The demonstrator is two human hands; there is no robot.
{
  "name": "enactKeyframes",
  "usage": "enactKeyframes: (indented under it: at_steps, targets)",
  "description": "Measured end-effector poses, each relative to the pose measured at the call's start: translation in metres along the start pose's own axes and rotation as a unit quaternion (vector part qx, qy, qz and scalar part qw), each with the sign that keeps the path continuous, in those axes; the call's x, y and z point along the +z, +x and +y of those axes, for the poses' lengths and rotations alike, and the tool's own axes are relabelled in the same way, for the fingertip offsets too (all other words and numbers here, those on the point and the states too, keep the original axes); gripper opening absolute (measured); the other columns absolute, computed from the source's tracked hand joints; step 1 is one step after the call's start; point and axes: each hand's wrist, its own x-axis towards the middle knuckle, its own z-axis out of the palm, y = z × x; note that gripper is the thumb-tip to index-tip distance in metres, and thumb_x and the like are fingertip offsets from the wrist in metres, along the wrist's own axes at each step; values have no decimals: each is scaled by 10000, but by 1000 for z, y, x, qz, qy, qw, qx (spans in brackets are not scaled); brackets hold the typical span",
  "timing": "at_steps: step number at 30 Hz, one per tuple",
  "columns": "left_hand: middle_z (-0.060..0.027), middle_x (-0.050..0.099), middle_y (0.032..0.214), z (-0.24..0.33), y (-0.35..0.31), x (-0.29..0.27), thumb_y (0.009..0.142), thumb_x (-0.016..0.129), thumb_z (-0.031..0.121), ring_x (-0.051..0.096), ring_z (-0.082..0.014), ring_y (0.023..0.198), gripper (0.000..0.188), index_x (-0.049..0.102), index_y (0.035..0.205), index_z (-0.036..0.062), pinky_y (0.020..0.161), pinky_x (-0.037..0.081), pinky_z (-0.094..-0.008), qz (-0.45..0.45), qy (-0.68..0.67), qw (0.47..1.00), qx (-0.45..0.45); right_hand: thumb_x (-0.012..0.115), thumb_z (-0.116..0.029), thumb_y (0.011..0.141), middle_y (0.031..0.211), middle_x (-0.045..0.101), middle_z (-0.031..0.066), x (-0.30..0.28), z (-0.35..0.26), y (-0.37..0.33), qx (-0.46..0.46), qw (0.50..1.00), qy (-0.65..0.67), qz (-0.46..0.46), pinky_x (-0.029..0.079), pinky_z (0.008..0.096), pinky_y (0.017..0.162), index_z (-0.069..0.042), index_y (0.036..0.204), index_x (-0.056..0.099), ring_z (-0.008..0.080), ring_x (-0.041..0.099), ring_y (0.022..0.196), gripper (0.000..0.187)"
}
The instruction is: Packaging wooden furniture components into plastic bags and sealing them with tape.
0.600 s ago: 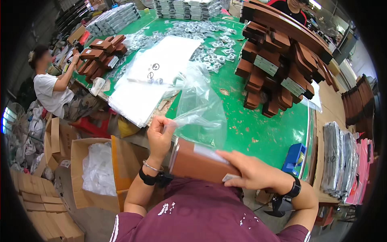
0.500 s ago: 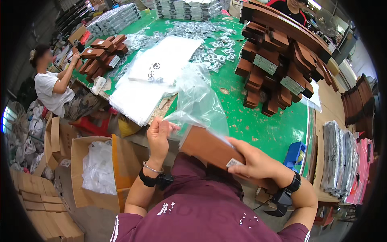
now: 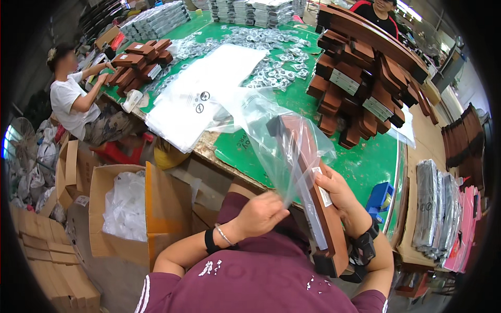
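My right hand [image 3: 336, 190] grips a long bundle of brown boards [image 3: 329, 224] by its right side, below a white label. A pale strip runs along the bundle's left face, and the bundle is tilted with its near end close to my body. Its far end is inside a clear plastic bag [image 3: 255, 117], which drapes over it and spreads back over the green table [image 3: 360, 167]. The fingers of my left hand [image 3: 263, 211] are closed on the bag's near edge, left of the boards.
White printed bags [image 3: 182, 115] lie in a pile at left. Stacked brown wooden parts [image 3: 344, 88] stand at far right, near a blue tape dispenser [image 3: 381, 201]. Small clear packets [image 3: 276, 73] cover the table's back. A cardboard box [image 3: 148, 208] stands lower left; a co-worker [image 3: 73, 99] sits beyond.
The boards have swung from lying crosswise to pointing away from me, and their far end is now in the bag. My left hand has moved right and nearer to me.
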Motion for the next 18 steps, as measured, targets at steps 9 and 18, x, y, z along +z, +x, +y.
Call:
enactKeyframes:
  at_steps: [9, 18]
  targets:
    - [-133, 638, 1045, -63, 18, -51, 883, 674, 260, 590, -352, 1019, 294, 636, 1109, 75, 871, 470, -457, -6, 154, 982, 111, 657, -191, 918, 1335, 527, 109, 2, 15, 24, -84, 991, 94, 38, 490, 313, 941, -33, 1511, 267, 183, 580, 1133, 727]
    - [-276, 167, 1578, -173, 50, -160, 804, 729, 463, 204, -528, 1424, 871, 307, 1524, 216, 1062, 278, -693, -66, 435, 825, -356, 706, -180, 872, 1365, 512, 98, -40, 38, 57, -34, 998, -43, 1, 466, 317, 983, -40, 1530, 265, 188, 558, 1167, 805]
